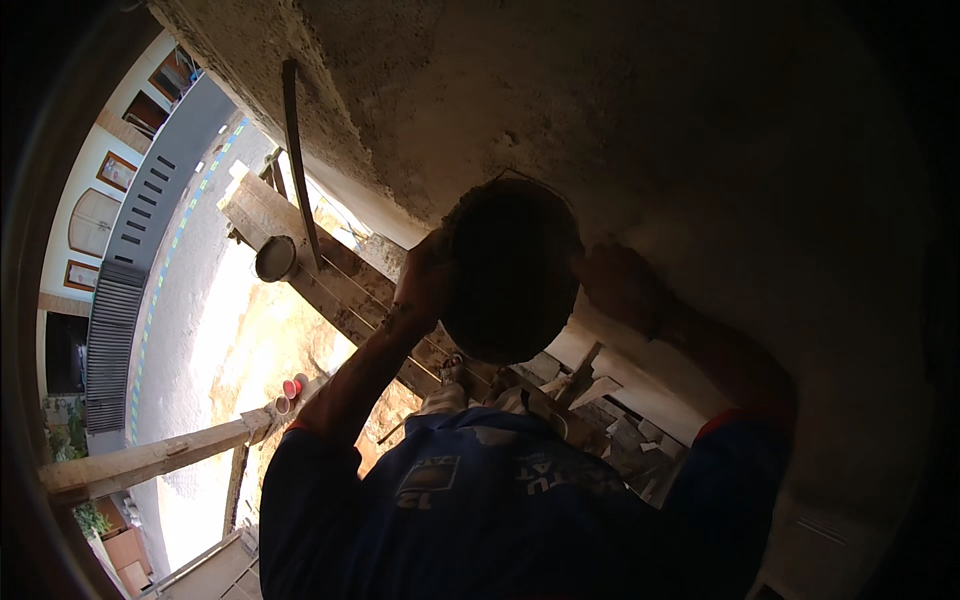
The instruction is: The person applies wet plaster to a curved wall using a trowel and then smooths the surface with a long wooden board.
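A round dark bucket [512, 275] with a rough, crusted rim is raised in front of me, close to the plastered wall. Its inside is too dark to make out any contents. My left hand [426, 272] is closed on the bucket's left side. On the opposite side, my right hand [622, 286] is closed at the rim, its fingertips lost in shadow.
Below me run scaffold planks [340, 290] with a smaller bucket [276, 259] on them. A long thin strip [297, 160] leans at the wall [420, 120]. A wooden beam [160, 457] crosses at lower left. Broken rubble [630, 440] lies down to the right.
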`<state>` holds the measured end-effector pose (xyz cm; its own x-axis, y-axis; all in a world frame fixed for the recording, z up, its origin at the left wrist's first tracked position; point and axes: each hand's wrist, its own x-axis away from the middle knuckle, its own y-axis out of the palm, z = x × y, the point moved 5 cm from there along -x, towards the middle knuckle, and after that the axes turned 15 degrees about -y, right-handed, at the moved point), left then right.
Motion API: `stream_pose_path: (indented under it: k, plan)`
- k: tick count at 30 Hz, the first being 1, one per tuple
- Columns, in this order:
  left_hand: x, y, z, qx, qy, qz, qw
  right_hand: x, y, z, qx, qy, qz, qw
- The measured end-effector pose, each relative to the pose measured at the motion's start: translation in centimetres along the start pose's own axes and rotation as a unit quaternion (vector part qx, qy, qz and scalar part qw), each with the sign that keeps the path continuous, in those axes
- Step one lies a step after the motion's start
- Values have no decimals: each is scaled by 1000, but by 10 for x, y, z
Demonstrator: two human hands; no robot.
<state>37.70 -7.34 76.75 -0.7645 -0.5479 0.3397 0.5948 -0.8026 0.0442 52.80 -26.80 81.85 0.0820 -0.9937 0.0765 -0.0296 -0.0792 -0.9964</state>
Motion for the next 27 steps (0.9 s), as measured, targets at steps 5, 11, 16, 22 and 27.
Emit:
stream_pose_path:
  k: [5,11,16,22,27]
  plan:
    - [-6,4,-14,-112,-44,61,991,5,55,-39,-122,-34,45,991]
    - [-17,1,-26,-207,-32,77,975,-2,117,-35,-243,33,-5,969]
    - [4,-39,-27,-57,-90,67,992,4,77,-42,-306,-16,152,940]
    - [16,-58,-16,84,-91,36,992,-16,70,-22,-230,39,130,964]
    - [29,-82,-17,83,-88,132,984,-37,57,-19,-257,49,93,961]
